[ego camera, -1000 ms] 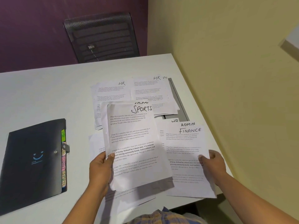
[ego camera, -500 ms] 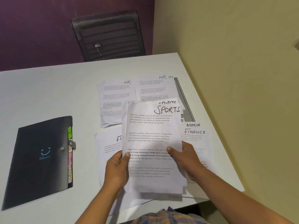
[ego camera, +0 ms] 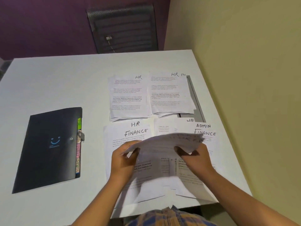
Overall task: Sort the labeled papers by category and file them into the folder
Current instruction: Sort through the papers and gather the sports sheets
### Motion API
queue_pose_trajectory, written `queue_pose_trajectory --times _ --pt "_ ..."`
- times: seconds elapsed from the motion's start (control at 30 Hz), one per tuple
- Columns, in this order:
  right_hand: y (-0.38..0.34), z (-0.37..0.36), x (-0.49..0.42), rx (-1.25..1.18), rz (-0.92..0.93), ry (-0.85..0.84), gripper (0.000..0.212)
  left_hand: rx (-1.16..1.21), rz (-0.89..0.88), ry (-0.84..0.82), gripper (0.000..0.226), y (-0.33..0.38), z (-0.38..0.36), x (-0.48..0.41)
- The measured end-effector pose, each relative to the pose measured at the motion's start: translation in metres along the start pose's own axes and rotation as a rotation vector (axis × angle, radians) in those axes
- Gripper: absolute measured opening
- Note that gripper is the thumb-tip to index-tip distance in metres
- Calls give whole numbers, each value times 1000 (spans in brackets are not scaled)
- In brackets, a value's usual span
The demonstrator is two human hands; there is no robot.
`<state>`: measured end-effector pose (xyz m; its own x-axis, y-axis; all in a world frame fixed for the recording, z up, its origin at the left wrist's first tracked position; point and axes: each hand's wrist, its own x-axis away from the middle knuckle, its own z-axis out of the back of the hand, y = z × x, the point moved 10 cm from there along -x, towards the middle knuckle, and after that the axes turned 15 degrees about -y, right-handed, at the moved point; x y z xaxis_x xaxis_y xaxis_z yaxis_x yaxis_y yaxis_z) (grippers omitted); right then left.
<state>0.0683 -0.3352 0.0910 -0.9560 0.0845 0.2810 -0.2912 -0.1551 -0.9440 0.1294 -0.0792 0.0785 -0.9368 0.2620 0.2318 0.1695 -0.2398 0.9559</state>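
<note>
Head view: nearest us, our left hand (ego camera: 125, 159) and right hand (ego camera: 196, 158) each pinch a side of the sheaf of papers (ego camera: 164, 141), which a moment ago faced us showing SPORTS and is now tipped nearly flat and blurred, label unreadable, so we judge it gathered for filing. Beneath lie FINANCE sheets (ego camera: 135, 132) with partly hidden headings, the closed black folder (ego camera: 48, 149) at left, HR piles (ego camera: 128, 97) farther off.

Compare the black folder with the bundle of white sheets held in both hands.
The black folder lies flat and shut on the white table; the bundle of white sheets is lifted, tilted and blurred. The folder is untouched; the bundle is gripped by the left hand and right hand. The folder shows coloured tabs; the bundle shows none.
</note>
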Motion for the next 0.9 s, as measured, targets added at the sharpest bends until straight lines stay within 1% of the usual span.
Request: queue_pose_trajectory --times 0.03,0.1,0.17,0.23,0.3,0.33,0.37,0.43,0.47,0.53,0.57,0.63,0.73,0.83,0.9 --pt "-1 0 0 17 16 -5 33 -9 -24 -3 36 2 0 -1" --pt "-2 -1 -2 32 41 -28 29 28 -8 -49 28 -4 -5 -4" --pt "7 -5 -5 11 -15 -95 27 55 17 -119 26 -10 -12 -8" --pt "12 -7 -5 48 -72 -113 37 24 -18 -135 27 -11 -14 -12" --pt "13 1 -6 15 -53 -51 50 12 -37 -125 21 1 -14 -12" --pt "12 4 -6 22 -43 -31 50 2 -59 -123 17 8 -14 -11" --pt "9 5 -5 45 -38 -19 44 -8 -79 -126 12 14 -13 -12" --pt "7 9 -5 89 -46 3 24 24 -58 -109 17 23 -10 -12" --pt "9 11 -5 75 -63 30 16 67 -41 -111 15 24 -8 -14" --pt "9 16 -3 -29 -79 120 6 141 -27 -114 13 24 -2 -18" --pt "9 17 -2 -102 -83 161 6 182 -12 -119 13 25 1 -20" --pt "7 13 -2 -253 -99 218 12 253 37 -150 11 23 6 -22" --pt "10 7 -3 -411 -118 265 18 235 96 -236 15 17 11 -22" --pt "10 1 -5 -470 -114 302 21 186 159 -326 19 12 14 -20" --pt "7 -3 -7 -469 -116 305 21 182 175 -351 19 10 17 -19"
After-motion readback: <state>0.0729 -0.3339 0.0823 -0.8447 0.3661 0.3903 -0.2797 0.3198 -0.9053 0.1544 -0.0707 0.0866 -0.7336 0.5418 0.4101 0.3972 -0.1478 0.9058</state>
